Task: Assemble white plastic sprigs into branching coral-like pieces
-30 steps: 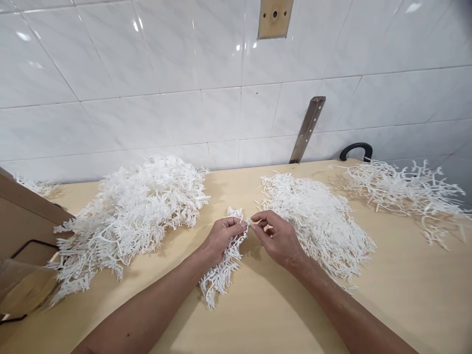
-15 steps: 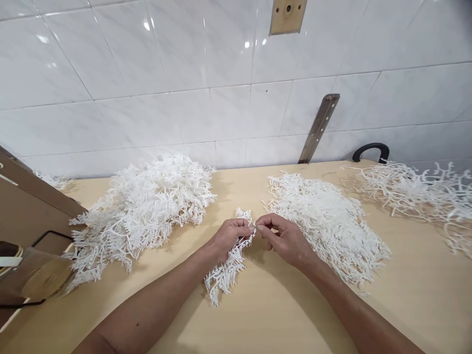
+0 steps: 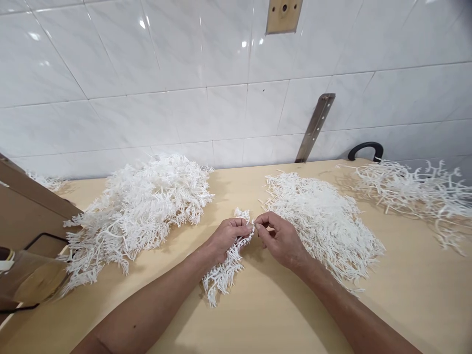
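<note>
A slim bunch of white branching strands (image 3: 224,275) runs diagonally over the middle of the pale wooden table (image 3: 258,314). My left hand (image 3: 230,237) is closed on its upper part, thumb and fingers pinched near the top end. Right beside it, my right hand (image 3: 278,238) is pinched at the tip of the bunch; what lies between its fingertips is too small to make out. To the left spreads a large heap of white branching pieces (image 3: 147,206). Another heap of finer white pieces (image 3: 320,221) lies just beyond my right hand.
Looser, longer white strands (image 3: 416,189) lie at the far right by a black curved handle (image 3: 366,145). A metal strip (image 3: 315,129) leans on the tiled wall (image 3: 147,118). At the left edge stand a brown board (image 3: 33,206) and a clear container (image 3: 40,280).
The whole view has shifted slightly, so things appear a little further left. Both hands keep nearly the same pose at the top of the bunch.
</note>
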The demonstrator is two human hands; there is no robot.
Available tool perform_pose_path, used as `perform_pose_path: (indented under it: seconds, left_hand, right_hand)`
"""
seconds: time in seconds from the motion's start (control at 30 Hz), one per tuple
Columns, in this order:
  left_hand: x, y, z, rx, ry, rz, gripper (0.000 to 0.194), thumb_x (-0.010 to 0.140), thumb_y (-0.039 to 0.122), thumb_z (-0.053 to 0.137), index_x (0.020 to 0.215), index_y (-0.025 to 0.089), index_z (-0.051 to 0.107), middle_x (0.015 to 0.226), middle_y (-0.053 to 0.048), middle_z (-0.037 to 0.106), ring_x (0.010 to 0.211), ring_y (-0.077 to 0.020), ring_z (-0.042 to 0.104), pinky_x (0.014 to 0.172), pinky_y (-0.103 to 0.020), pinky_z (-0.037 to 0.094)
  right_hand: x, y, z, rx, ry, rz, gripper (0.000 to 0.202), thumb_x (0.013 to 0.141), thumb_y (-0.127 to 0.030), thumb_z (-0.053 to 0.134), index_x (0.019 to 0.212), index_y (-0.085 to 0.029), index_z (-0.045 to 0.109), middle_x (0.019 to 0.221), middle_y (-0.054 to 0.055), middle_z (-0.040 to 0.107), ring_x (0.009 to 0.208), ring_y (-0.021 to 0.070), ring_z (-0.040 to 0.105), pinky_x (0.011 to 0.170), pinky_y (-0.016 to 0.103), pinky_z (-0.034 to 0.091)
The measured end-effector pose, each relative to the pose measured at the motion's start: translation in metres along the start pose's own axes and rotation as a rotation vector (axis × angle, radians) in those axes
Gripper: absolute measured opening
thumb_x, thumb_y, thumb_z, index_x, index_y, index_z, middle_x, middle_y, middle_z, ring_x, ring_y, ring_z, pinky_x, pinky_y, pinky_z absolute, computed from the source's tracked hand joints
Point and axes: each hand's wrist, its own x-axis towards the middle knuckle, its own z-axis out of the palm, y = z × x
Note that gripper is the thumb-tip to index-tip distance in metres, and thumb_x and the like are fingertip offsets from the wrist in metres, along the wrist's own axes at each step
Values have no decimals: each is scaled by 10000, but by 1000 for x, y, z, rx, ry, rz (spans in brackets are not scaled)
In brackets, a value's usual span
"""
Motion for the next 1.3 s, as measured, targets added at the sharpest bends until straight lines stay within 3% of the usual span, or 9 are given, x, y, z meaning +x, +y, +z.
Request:
perform_pose_path:
  seconds: [0.3,0.5,0.73,0.87,1.0,1.17,1.23,1.3]
  left_hand:
    - [0,-1,2,71,-4,36,409,657,490,788,641,174,528,604,31,462,559,-101,389,540,-254,245]
    - [-2,1,7,156,89,113,405,661,469,764,620,178,484,570,57,392,562,-89,300,551,-255,217]
    - [-4,1,11,199,130,200,412,701,487,725,611,184,461,540,73,356,533,-77,262,534,-253,201]
    - [-7,1,11,196,91,236,418,702,483,739,619,183,459,547,69,372,537,-76,277,531,-251,202]
    - [-7,1,10,187,65,194,436,704,530,743,635,170,507,549,65,389,523,-70,264,525,-252,194]
    - [-3,0,7,161,132,157,407,686,521,754,666,160,567,574,48,451,524,-73,313,529,-246,221]
    - [-2,0,6,146,152,148,394,671,502,768,662,162,570,571,50,458,517,-71,314,526,-244,224]
    - [-1,0,5,121,156,134,388,664,495,777,666,164,576,582,43,486,514,-72,333,526,-243,238]
  right_hand:
    - [1,6,2,-170,56,-122,119,939,-185,487,907,-203,600,845,35,631,694,149,587,569,260,477]
    - [2,8,11,-333,121,-153,103,918,-157,477,860,-201,550,803,37,598,695,166,565,615,284,440]
    - [2,7,22,-389,198,-14,93,855,-173,484,779,-217,514,695,15,581,630,172,543,577,281,411]
    - [8,14,5,-464,250,-56,119,858,-208,447,771,-208,528,730,53,606,647,191,562,612,309,422]
    - [14,16,-21,-411,329,119,105,850,-271,494,827,-204,571,720,36,643,620,188,606,620,307,443]
    - [18,16,-45,-494,469,195,103,827,-306,547,837,-206,568,649,12,629,574,192,608,626,321,440]
    - [19,17,-51,-552,512,188,120,837,-324,569,826,-206,560,634,7,609,532,181,579,605,320,434]
    - [20,17,-55,-600,545,116,140,858,-335,578,843,-196,573,757,42,641,528,160,568,594,318,443]
